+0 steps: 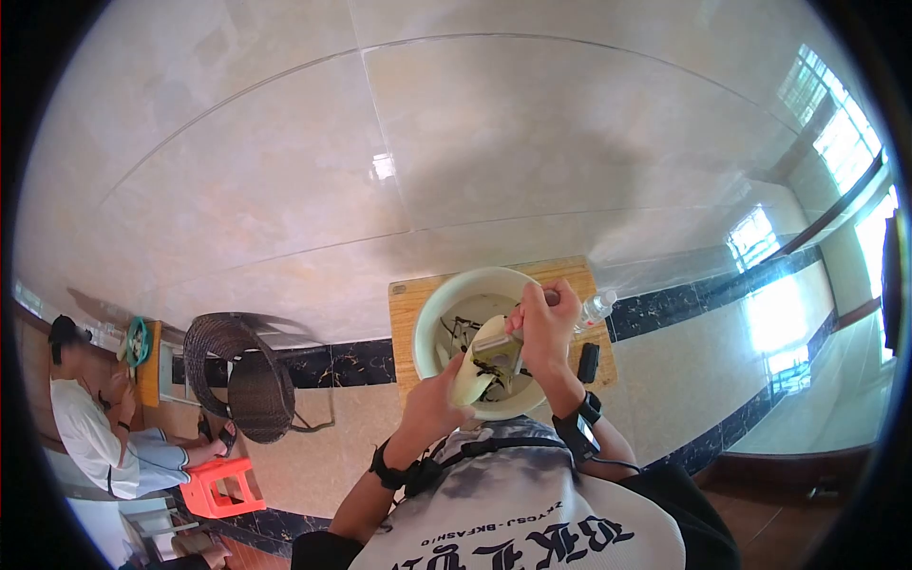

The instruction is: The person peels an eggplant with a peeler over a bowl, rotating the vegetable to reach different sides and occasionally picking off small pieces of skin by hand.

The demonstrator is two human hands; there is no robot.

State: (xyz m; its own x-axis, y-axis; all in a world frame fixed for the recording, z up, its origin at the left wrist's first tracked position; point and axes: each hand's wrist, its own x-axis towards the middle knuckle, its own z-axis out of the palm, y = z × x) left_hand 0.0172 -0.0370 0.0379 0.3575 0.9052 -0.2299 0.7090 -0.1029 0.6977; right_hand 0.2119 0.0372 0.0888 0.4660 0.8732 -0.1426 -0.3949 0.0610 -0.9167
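Note:
My left hand (435, 397) is wrapped round a long, pale, peeled vegetable (469, 382), whose kind I cannot make out. It is tilted over a large cream basin (429, 318). My right hand (549, 328) is closed round the handle of a peeler (492, 343), with the metal head lying against the vegetable's upper part. Dark strips of peel (460, 332) lie inside the basin, and more dark peel (490, 372) shows close to the peeler. Fingers cover most of the peeler's handle.
The basin stands on a wooden table (403, 332) against the tiled wall. A clear bottle (597, 309) and a small black object (589, 363) are at its right. Leftward are a wicker chair (261, 394), a red stool (223, 489) and a seated person (85, 427) near a teal basket (140, 344).

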